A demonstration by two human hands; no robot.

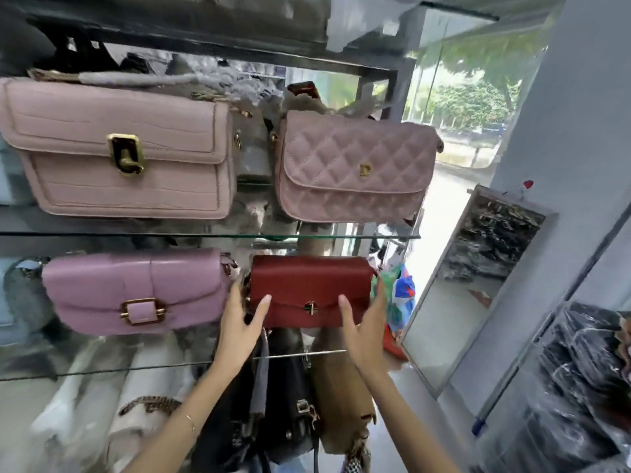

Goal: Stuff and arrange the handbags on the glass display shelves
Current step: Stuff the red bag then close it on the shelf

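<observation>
left hand (238, 324) and right hand (366, 322) clamp the red bag (309, 283); seat it square beside the pink bag (136, 288).

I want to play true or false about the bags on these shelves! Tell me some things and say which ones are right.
1. The left hand and the right hand both hold the dark red leather handbag. True.
2. The quilted dusty-pink handbag stands below the red one. False: it stands above it, on the upper glass shelf.
3. The smooth pink handbag with a gold buckle is to the left of the dark red leather handbag. True.
4. The red bag's clasp is square. False: its gold clasp is round.
</observation>
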